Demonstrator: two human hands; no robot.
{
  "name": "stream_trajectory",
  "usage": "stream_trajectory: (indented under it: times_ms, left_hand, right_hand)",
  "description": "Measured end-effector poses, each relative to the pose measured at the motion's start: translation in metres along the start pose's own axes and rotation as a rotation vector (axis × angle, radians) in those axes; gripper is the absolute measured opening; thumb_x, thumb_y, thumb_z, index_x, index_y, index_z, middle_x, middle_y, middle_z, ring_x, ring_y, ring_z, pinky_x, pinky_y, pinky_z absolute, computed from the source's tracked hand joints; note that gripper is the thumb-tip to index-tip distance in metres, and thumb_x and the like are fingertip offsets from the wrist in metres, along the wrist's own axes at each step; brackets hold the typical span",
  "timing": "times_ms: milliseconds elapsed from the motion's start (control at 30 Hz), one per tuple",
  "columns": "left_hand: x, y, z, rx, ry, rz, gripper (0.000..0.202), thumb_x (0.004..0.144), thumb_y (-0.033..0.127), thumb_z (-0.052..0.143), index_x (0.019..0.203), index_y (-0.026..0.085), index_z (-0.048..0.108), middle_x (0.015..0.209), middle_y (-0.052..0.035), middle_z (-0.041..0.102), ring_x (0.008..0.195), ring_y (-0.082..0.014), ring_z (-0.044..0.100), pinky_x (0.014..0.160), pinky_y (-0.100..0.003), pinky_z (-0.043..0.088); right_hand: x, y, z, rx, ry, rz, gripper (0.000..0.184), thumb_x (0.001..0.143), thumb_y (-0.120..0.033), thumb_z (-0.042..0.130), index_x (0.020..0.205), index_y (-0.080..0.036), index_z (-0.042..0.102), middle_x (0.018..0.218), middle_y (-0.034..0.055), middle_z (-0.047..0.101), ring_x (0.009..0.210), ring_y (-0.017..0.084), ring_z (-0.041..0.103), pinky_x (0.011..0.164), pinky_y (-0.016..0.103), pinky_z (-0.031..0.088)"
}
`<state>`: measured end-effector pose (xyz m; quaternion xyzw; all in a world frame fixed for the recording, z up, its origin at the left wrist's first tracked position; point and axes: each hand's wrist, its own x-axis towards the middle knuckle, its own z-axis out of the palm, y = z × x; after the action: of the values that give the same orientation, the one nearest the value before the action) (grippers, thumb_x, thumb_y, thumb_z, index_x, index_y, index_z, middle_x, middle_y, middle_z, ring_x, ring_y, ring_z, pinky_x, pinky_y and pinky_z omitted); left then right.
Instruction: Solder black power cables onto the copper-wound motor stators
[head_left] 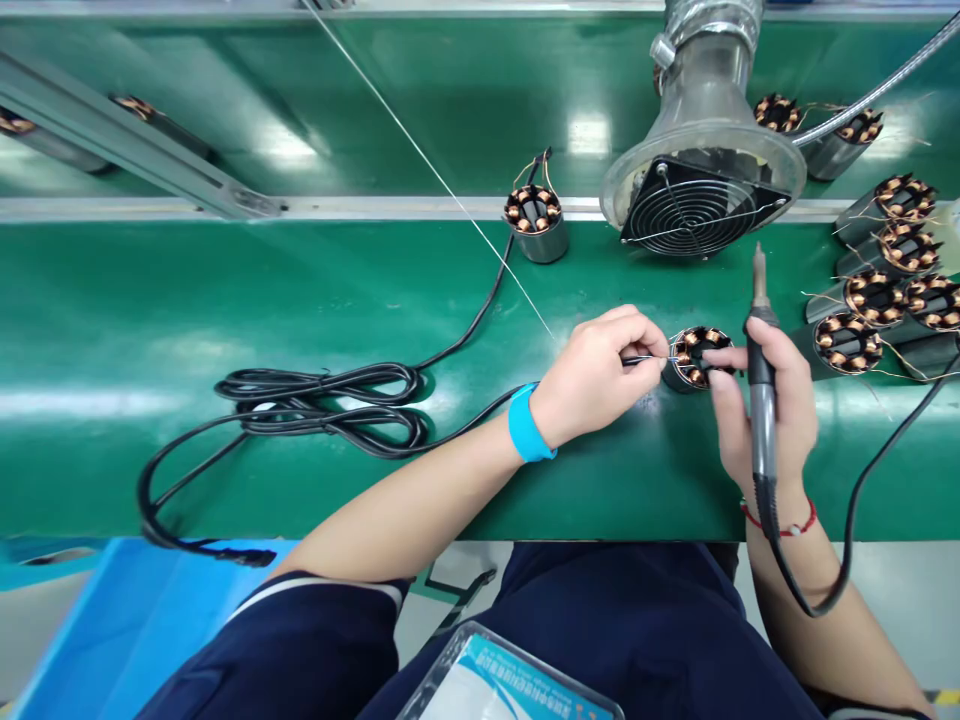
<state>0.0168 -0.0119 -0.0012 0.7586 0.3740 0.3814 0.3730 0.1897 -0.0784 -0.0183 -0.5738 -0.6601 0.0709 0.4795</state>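
Note:
A round motor stator (691,357) with copper windings stands on the green bench (300,300) between my hands. My left hand (600,375), with a blue wristband, is closed in a pinch on a thin metal tool or wire end whose tip touches the stator's left rim. My right hand (761,405) grips a soldering iron (760,350) held upright, tip pointing away from me, while its fingers rest on the stator's right side. A thin solder wire (427,165) runs diagonally from the top down toward my left hand.
A fume extractor fan (701,190) stands just behind the stator. Several more stators (877,300) are grouped at the right, one alone (534,222) at the back centre. A coiled black cable (322,405) lies at the left. The iron's cord (855,510) loops off the bench's front edge.

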Motion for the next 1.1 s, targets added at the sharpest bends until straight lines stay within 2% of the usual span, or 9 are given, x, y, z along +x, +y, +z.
stream_trajectory:
  times_ms: [67,167,233,333,467,667,833,1100]
  left_hand:
    - [-0.001,0.001,0.002,-0.036,-0.008,-0.026,0.014,0.073,0.003,0.052,0.071,0.015,0.059,0.073,0.0003,0.059,0.063,-0.0084,0.052,0.060,-0.021,0.045]
    - [-0.002,0.002,0.003,-0.085,-0.021,-0.071,0.013,0.073,0.003,0.054,0.069,0.015,0.058,0.070,0.0010,0.059,0.063,-0.0082,0.052,0.059,-0.021,0.044]
    - [-0.003,0.003,0.004,-0.117,-0.035,-0.111,0.014,0.072,0.002,0.055,0.068,0.015,0.057,0.066,0.0024,0.057,0.060,-0.0074,0.050,0.057,-0.020,0.042]
    - [-0.003,0.004,0.005,-0.159,-0.053,-0.169,0.014,0.070,0.001,0.054,0.067,0.015,0.055,0.060,0.0044,0.054,0.054,-0.0062,0.047,0.053,-0.019,0.039]
    - [-0.002,0.004,0.005,-0.187,-0.055,-0.226,0.014,0.068,0.002,0.053,0.066,0.016,0.055,0.058,0.0052,0.052,0.051,-0.0056,0.044,0.049,-0.018,0.037]
    - [-0.002,0.003,0.006,-0.207,-0.044,-0.229,0.012,0.069,0.004,0.054,0.066,0.016,0.055,0.057,0.0052,0.051,0.050,-0.0056,0.043,0.048,-0.018,0.036]
    - [-0.002,0.002,0.007,-0.210,-0.044,-0.225,0.011,0.068,0.005,0.053,0.066,0.016,0.054,0.058,0.0048,0.052,0.051,-0.0057,0.044,0.048,-0.018,0.036]
    - [-0.002,0.002,0.007,-0.207,-0.040,-0.227,0.012,0.068,0.005,0.052,0.066,0.016,0.055,0.057,0.0046,0.052,0.050,-0.0061,0.043,0.047,-0.018,0.036]
  right_hand:
    - [-0.008,-0.004,-0.005,0.044,0.063,0.021,0.041,0.094,-0.030,0.057,0.135,-0.027,0.052,0.094,0.0037,0.073,0.089,0.022,0.069,0.084,0.044,0.055]
    - [-0.019,-0.005,-0.011,0.163,0.143,0.025,0.036,0.093,-0.032,0.058,0.127,-0.023,0.058,0.089,0.0041,0.070,0.069,0.019,0.067,0.061,0.035,0.056]
    - [-0.026,-0.003,-0.015,0.186,0.184,-0.045,0.029,0.090,-0.031,0.062,0.117,-0.022,0.063,0.076,0.0009,0.065,0.058,0.016,0.061,0.051,0.031,0.050]
    - [-0.033,0.001,-0.020,0.175,0.203,-0.214,0.020,0.089,-0.029,0.063,0.107,-0.020,0.065,0.063,-0.0029,0.053,0.048,0.013,0.050,0.046,0.030,0.044]
    - [-0.037,0.004,-0.021,0.195,0.164,-0.289,0.019,0.089,-0.024,0.061,0.106,-0.017,0.065,0.065,-0.0004,0.056,0.046,0.013,0.047,0.042,0.031,0.040]
    - [-0.036,0.003,-0.018,0.217,0.165,-0.286,0.022,0.084,-0.018,0.061,0.106,-0.018,0.066,0.065,0.0007,0.057,0.045,0.014,0.046,0.041,0.032,0.039]
    - [-0.035,0.002,-0.017,0.275,0.177,-0.290,0.023,0.079,-0.012,0.062,0.102,-0.013,0.067,0.065,0.0013,0.058,0.046,0.013,0.046,0.039,0.030,0.038]
    - [-0.036,0.000,-0.015,0.326,0.146,-0.248,0.021,0.081,-0.014,0.063,0.101,-0.015,0.067,0.064,0.0002,0.058,0.042,0.012,0.048,0.039,0.029,0.040]
